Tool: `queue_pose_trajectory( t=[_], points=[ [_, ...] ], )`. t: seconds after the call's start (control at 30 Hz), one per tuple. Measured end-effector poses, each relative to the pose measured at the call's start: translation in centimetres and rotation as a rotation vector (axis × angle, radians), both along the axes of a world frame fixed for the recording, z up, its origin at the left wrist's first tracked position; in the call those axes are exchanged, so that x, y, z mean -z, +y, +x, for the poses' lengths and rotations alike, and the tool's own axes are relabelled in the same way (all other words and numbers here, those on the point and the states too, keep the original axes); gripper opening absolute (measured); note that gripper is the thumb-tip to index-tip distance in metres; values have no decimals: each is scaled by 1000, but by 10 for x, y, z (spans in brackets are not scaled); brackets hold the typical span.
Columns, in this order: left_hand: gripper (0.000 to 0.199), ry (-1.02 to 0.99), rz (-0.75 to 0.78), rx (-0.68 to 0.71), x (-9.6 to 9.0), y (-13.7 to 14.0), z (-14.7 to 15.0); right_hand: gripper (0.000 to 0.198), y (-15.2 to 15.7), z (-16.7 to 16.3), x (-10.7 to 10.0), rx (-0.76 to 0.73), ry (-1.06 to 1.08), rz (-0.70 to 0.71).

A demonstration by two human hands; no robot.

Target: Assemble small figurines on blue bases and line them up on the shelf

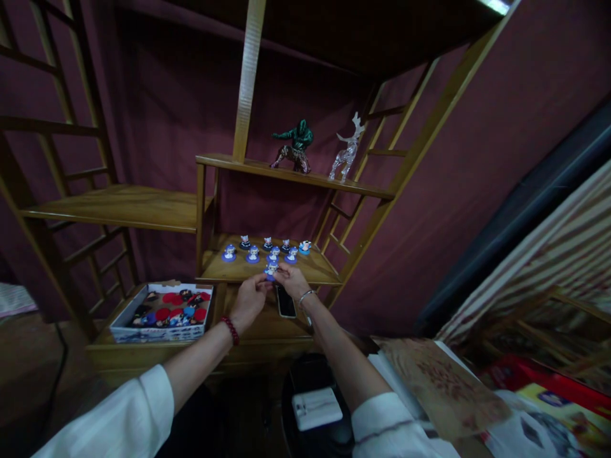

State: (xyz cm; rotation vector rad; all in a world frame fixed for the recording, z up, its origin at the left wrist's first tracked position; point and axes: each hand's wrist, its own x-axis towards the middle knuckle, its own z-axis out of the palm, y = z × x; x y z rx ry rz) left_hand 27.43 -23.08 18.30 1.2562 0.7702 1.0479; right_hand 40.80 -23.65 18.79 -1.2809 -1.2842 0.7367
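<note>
Between my two hands is a small white-and-purple figurine [271, 271] on a round purple base, held just in front of the low shelf's edge. My left hand [251, 298] pinches it from the left, and my right hand [292, 282] grips it from the right. Behind it on the shelf [219, 270] stand several similar purple-based figurines [252, 254] in a row. Farther back are dark-based figurines [245, 242] and one on a blue base [305, 247]. Fine details of the held figurine are too small to make out.
At lower left a white box [160, 334] holds several figurines with red, blue and black parts. A phone [286, 301] lies below my hands. Above stand a green-and-bronze figure [296, 145] and a clear deer statue [347, 151]. A white device [316, 409] rests on a black stool.
</note>
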Motion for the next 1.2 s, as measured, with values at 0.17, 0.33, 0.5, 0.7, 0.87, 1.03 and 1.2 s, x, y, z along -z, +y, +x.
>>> queue_pose_trajectory(
  t=[0.17, 0.33, 0.5, 0.7, 0.87, 1.03, 1.2],
  points=[
    [29, -12, -38, -42, -9, 1, -17, 15, 11, -13, 3, -35, -44, 37],
    [26, -49, -47, -62, -4, 8, -32, 13, 22, -28, 5, -36, -73, 29],
    [25, -42, -17, -98, 5, 22, -44, 13, 37, -45, 7, 16, -134, 32],
    [27, -19, -29, -147, 7, 46, -60, 6, 60, -64, 7, 114, -271, 12],
    [21, 19, 2, -134, 4, 56, -73, 8, 73, -76, 10, 152, -374, -9],
    [18, 49, 6, -109, 5, 58, -78, 8, 76, -83, 10, 181, -421, -26],
    [20, 180, 57, -116, 7, 62, -81, 6, 75, -84, 7, 188, -498, -46]
  ],
)
